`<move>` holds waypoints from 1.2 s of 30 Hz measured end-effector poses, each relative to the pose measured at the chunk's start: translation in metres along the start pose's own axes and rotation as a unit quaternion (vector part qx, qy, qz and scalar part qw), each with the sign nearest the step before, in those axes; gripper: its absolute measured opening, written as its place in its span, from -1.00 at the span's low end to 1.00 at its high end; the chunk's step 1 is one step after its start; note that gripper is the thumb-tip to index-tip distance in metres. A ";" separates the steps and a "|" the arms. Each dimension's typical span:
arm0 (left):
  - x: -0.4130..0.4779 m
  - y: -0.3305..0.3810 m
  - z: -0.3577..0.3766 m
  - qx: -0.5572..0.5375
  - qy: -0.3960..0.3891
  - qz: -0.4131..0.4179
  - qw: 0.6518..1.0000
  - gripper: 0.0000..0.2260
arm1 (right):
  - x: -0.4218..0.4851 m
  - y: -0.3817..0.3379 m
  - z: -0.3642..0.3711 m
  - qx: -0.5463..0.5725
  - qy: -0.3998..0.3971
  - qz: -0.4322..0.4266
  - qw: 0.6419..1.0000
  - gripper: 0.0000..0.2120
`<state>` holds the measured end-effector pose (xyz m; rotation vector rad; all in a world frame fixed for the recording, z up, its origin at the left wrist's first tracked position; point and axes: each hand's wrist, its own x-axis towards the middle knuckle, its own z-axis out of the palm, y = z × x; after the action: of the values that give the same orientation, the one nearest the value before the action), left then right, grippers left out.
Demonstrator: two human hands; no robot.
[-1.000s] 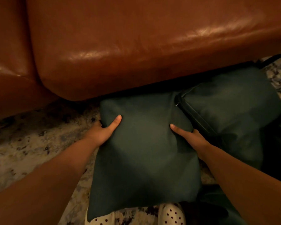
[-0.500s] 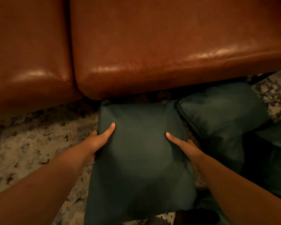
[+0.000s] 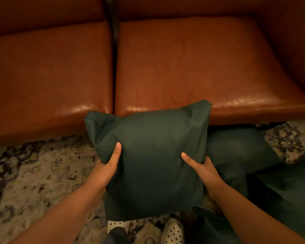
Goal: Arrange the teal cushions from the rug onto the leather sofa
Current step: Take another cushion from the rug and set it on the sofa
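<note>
I hold a teal cushion (image 3: 153, 155) lifted off the rug, its top edge overlapping the front of the leather sofa (image 3: 192, 67). My left hand (image 3: 106, 167) grips its left side with the thumb on the front face. My right hand (image 3: 201, 169) grips its right side the same way; the fingers of both hands are hidden behind the cushion. A second teal cushion (image 3: 236, 150) lies on the rug to the right, against the sofa front. Another teal cushion (image 3: 289, 196) lies at the lower right.
The sofa has two brown seat pads with a dark gap (image 3: 114, 50) between them. A mottled cream and dark rug (image 3: 33, 176) covers the floor on the left. My feet in dotted socks (image 3: 173, 231) stand below the held cushion.
The cushion has come up off the rug and now stands in front of the sofa's front edge. The view has tilted up, showing both seat pads.
</note>
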<state>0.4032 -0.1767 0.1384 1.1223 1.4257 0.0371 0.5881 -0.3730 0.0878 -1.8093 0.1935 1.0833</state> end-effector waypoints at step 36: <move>-0.175 0.379 -0.233 -0.225 0.015 0.199 0.954 0.29 | -0.236 -0.423 0.118 0.059 -0.067 -0.329 0.940 -0.12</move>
<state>0.4023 0.0479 0.5598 1.0064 1.1191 0.6369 0.6146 -0.1390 0.5269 -1.5124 -0.3996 0.6860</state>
